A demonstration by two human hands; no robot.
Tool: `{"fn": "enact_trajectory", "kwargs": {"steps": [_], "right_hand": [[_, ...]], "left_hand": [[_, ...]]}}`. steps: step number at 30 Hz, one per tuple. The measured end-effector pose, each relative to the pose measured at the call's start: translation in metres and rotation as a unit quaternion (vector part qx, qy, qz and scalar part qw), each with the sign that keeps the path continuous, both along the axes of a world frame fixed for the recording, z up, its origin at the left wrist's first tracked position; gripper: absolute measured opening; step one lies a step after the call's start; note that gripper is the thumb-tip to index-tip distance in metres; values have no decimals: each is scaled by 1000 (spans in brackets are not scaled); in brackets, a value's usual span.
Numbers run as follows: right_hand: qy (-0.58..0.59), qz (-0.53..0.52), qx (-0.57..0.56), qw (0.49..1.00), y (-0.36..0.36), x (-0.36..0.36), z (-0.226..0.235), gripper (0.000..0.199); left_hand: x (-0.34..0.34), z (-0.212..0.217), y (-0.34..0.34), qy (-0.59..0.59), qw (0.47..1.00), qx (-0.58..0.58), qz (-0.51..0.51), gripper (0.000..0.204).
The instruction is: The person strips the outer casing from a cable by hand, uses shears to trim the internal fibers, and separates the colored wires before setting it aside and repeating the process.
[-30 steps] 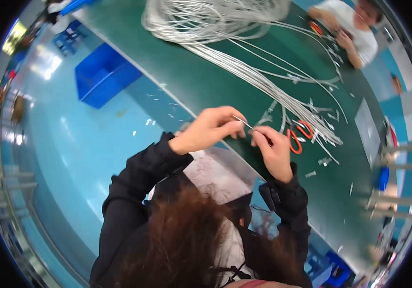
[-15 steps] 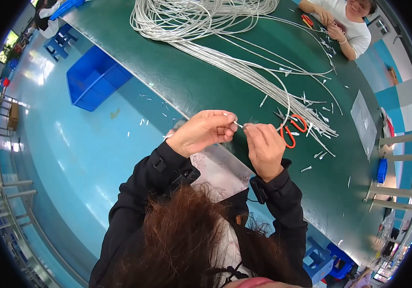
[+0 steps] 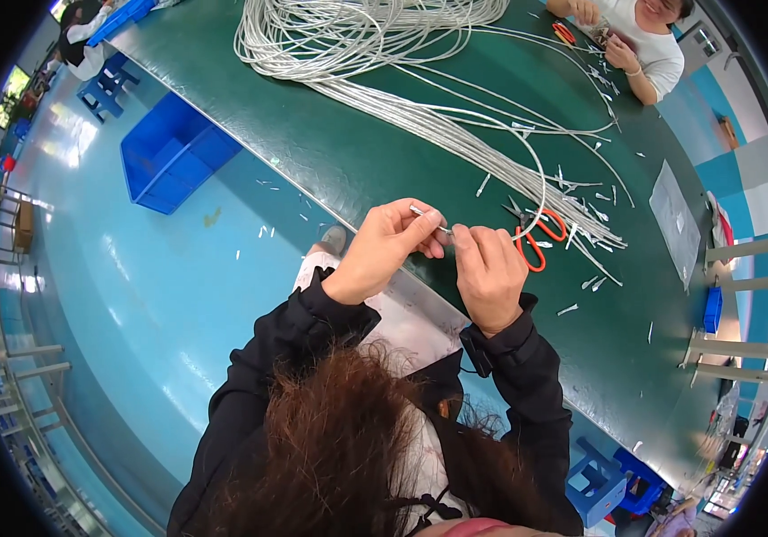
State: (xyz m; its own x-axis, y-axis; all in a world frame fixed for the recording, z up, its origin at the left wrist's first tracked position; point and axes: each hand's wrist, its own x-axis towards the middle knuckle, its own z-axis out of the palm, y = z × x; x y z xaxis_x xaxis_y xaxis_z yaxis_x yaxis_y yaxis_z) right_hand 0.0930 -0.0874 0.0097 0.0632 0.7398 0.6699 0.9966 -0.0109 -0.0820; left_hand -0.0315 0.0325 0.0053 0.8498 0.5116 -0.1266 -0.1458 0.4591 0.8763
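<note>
Above the table's near edge my two hands work close together on the end of a whitish cable (image 3: 543, 183). My left hand (image 3: 393, 237) is closed, pinching the cable's tip, and a short pale stub shows above its thumb. Closed on the same cable just beside it is my right hand (image 3: 489, 268), its thumb and fingertips pressed together. From there the cable loops up and back to the bundle. Fine detail between the fingertips is too small to tell. Scissors with orange handles (image 3: 536, 255) lie on the table right of my right hand, blades apart.
A large coil of whitish cable (image 3: 312, 67) covers the far part of the green table (image 3: 348, 143), its ends fanning right among white scraps. A co-worker's hand (image 3: 619, 54) and other orange scissors (image 3: 564, 33) are far right. A blue bin (image 3: 169, 152) stands on the floor at left.
My left hand has turned a little and its grip has shifted, so more of the pale stub shows. My right hand has moved slightly left. The co-worker's hands have moved apart.
</note>
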Motion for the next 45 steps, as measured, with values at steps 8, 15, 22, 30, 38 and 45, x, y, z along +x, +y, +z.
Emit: {"fn": "enact_trajectory", "kwargs": {"steps": [8,15,22,30,38,45], "right_hand": [[-10,3,33,999,-3,0,0,31],[-44,16,16,999,-3,-4,5,33],[2,13,31,999,-1,2,0,33],[26,23,34,999,0,0,-1,29],[126,56,36,990,2,-3,1,19],[343,76,-22,936,-3,-6,10,8]], "left_hand": [[-3,2,-6,-26,999,-24,1,14],[-5,2,2,29,998,14,-45,16],[-8,5,1,-32,999,-16,-12,13],[-6,6,2,-21,1000,13,-13,11],[-6,6,0,-12,997,70,1,9],[-1,2,2,-47,998,41,16,7]]}}
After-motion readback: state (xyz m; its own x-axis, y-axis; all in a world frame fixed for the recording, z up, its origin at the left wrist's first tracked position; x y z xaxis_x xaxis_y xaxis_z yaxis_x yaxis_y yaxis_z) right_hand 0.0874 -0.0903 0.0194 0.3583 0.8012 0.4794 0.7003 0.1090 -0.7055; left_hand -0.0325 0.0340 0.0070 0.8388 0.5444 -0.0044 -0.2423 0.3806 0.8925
